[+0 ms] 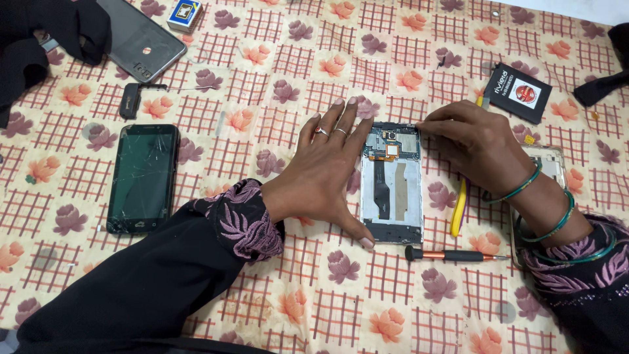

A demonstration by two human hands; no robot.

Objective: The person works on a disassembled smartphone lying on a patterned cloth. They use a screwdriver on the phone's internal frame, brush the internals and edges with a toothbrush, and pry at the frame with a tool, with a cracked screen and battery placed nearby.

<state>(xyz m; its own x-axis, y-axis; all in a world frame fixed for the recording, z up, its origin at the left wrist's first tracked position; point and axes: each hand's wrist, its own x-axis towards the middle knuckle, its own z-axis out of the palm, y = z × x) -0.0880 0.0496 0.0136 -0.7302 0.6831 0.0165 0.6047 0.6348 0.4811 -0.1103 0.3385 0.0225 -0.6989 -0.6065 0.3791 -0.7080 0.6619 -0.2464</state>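
An opened phone lies back up on the flowered cloth, its circuit board and orange flex cable exposed. My left hand rests flat beside it, with fingers along the left edge and thumb at the bottom corner, steadying it. My right hand is at the phone's top right corner, fingertips pinched on the frame edge. Whether those fingers hold a small part I cannot tell. A yellow-handled tool lies partly under my right wrist.
A black and copper screwdriver lies below the phone. A black battery sits at upper right. A cracked black phone lies at left, a grey back cover and a small box at upper left.
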